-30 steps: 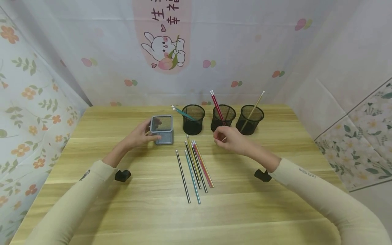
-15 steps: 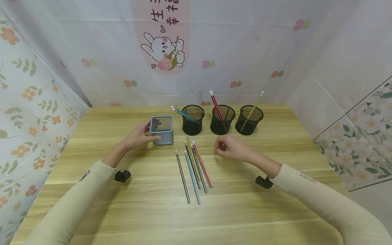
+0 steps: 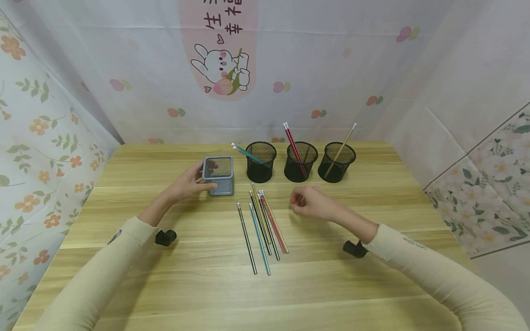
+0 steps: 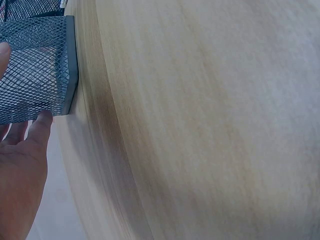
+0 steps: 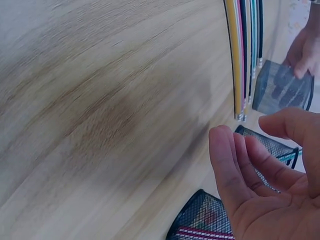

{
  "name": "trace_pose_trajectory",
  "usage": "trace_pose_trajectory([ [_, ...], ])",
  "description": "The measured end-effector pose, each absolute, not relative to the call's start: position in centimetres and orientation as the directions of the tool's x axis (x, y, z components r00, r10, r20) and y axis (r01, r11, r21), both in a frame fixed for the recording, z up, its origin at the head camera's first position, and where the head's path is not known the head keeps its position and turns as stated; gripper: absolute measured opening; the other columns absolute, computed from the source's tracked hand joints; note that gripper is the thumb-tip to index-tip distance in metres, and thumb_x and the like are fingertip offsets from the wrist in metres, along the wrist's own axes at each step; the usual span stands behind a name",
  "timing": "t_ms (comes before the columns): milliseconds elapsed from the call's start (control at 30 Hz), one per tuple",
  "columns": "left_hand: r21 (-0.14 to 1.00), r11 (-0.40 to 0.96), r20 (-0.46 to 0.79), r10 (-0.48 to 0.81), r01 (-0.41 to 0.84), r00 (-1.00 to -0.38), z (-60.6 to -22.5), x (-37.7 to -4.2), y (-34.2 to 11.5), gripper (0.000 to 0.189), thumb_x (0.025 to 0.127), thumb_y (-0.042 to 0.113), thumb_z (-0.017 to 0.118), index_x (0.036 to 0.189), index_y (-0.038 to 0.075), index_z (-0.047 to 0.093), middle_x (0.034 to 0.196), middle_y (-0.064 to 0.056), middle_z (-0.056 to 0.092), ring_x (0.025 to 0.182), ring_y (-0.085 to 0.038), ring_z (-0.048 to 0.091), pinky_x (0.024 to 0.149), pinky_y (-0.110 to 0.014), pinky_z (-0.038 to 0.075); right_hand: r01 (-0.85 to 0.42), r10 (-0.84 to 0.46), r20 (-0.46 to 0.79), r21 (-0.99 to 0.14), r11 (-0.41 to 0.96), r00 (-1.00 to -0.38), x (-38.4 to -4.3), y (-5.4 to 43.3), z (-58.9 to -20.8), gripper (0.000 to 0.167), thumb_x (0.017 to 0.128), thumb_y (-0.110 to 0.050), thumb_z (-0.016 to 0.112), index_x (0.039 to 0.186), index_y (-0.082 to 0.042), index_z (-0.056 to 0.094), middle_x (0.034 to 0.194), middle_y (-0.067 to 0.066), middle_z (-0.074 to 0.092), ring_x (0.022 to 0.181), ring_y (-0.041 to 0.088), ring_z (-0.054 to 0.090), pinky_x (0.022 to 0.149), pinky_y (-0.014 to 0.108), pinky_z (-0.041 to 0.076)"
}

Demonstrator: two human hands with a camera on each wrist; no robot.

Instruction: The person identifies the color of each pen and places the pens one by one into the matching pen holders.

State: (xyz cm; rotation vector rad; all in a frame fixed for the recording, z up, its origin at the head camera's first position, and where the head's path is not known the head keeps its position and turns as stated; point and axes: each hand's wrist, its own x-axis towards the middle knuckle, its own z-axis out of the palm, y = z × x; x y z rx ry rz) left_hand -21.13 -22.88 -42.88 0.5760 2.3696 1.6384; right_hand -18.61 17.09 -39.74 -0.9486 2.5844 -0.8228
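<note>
Left of centre, the left hand (image 3: 188, 184) holds a grey square mesh pencil holder (image 3: 224, 186), thumb on its near face, other fingers round its far side. At centre lie a black pencil (image 3: 247, 239), a blue pencil (image 3: 260, 240) and a close bundle of yellow, black and pink pencils (image 3: 272, 220). Behind, a black round mesh cup (image 3: 260, 174) holds teal pencils (image 3: 247, 153); the middle cup (image 3: 295, 172) holds red pencils (image 3: 291, 140). Right of the bundle hangs the right hand (image 3: 314, 203), fingers loosely curled, thumb apart, nothing pinched. Beyond, the right-hand cup (image 3: 333, 174) holds a yellow pencil (image 3: 347, 140). The step seems a pause between pencils; taking another calls for pinching one without dragging its neighbours.
</note>
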Motion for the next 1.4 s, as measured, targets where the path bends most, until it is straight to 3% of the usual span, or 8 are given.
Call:
trace_pose_trajectory([
  [467, 0.936, 0.295, 0.054, 0.422, 0.193, -0.905, -43.1, -21.2, -22.9, 0.067, 0.093, 0.001, 0.074, 0.148, -0.006, 0.038, 0.149, -0.026, 0.041, 0.141, -0.045, 0.035, 0.116, -0.058, 0.026, -0.504, -0.659, -0.052, -0.6, 0.621, -0.75, -18.9, 14.3, -40.2, 0.005, 0.09, -0.004, 0.07, 0.089, -0.004, 0.065, 0.077, -0.002, 0.063, 0.07, 0.01, 0.058, 0.064, 0.026, 0.05],
  [833, 0.931, 0.304, 0.057, 0.424, 0.201, -0.904, -42.8, -21.2, -22.8, 0.066, 0.093, 0.001, 0.074, 0.148, -0.007, 0.037, 0.15, -0.027, 0.04, 0.141, -0.046, 0.033, 0.115, -0.059, 0.026, -0.43, -0.615, -0.163, -0.578, 0.693, -0.772, -19.6, 12.2, -40.9, 0.007, 0.091, -0.006, 0.071, 0.087, -0.005, 0.066, 0.077, 0.0, 0.063, 0.065, 0.011, 0.055, 0.058, 0.025, 0.047],
  [1100, 0.922, 0.324, 0.056, 0.426, 0.211, -0.903, -42.9, -21.3, -22.7, 0.066, 0.093, 0.003, 0.074, 0.147, -0.008, 0.038, 0.149, -0.027, 0.041, 0.14, -0.046, 0.035, 0.115, -0.06, 0.027, -0.423, -0.585, -0.189, -0.525, 0.739, -0.788, -19.7, 11.1, -41.2, 0.014, 0.093, -0.009, 0.071, 0.082, -0.007, 0.063, 0.071, -0.001, 0.06, 0.055, 0.009, 0.05, 0.053, 0.023, 0.04],
  [1400, 0.93, 0.308, 0.057, 0.425, 0.203, -0.903, -42.8, -21.2, -22.8, 0.065, 0.094, 0.002, 0.073, 0.147, -0.007, 0.038, 0.15, -0.027, 0.04, 0.141, -0.047, 0.033, 0.115, -0.062, 0.024, -0.379, -0.518, -0.24, -0.448, 0.809, -0.821, -19.7, 9.7, -41.3, 0.028, 0.089, -0.015, 0.077, 0.069, -0.01, 0.058, 0.061, -0.003, 0.053, 0.054, 0.011, 0.046, 0.049, 0.024, 0.034],
])
